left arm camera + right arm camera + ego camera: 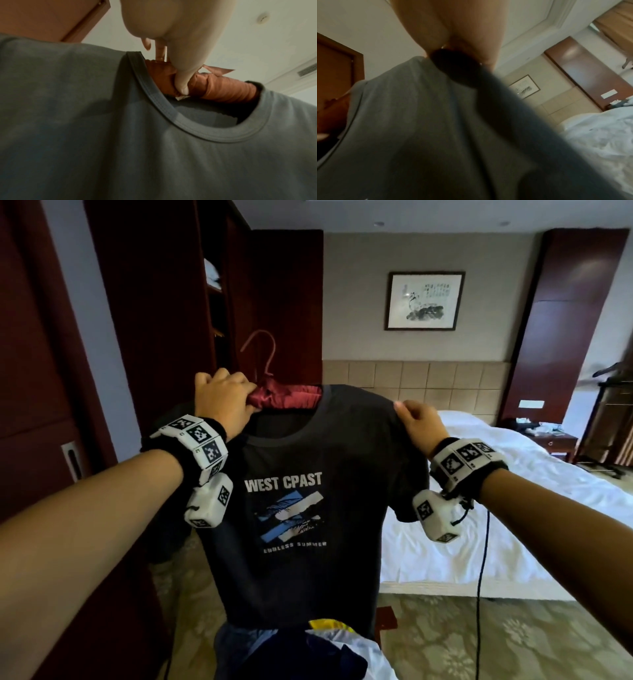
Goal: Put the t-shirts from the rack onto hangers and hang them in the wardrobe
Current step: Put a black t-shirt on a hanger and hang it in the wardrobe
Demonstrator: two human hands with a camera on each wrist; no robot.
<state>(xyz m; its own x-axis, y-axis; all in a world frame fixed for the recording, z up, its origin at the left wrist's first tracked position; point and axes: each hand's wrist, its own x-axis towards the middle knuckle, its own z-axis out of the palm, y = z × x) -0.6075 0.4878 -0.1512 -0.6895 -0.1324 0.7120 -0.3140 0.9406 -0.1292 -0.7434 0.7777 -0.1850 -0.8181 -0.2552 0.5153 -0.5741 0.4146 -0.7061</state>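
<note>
A dark grey t-shirt (308, 508) with a "WEST CPAST" print hangs in front of me on a red satin padded hanger (287, 398), whose hook (262, 350) rises above the collar. My left hand (222, 402) grips the padded bar at the neck opening; in the left wrist view its thumb (181, 81) presses the hanger (223, 90) above the collar (188, 129). My right hand (416, 419) pinches the shirt's right shoulder. In the right wrist view that hand (453, 40) holds a bunch of the shirt's cloth (436, 121).
The dark wood wardrobe (191, 302) stands open at the left, with a door (34, 371) nearer me. A white bed (496, 491) fills the right. More clothes (308, 652) lie below the shirt. A cable (483, 570) hangs from my right wrist.
</note>
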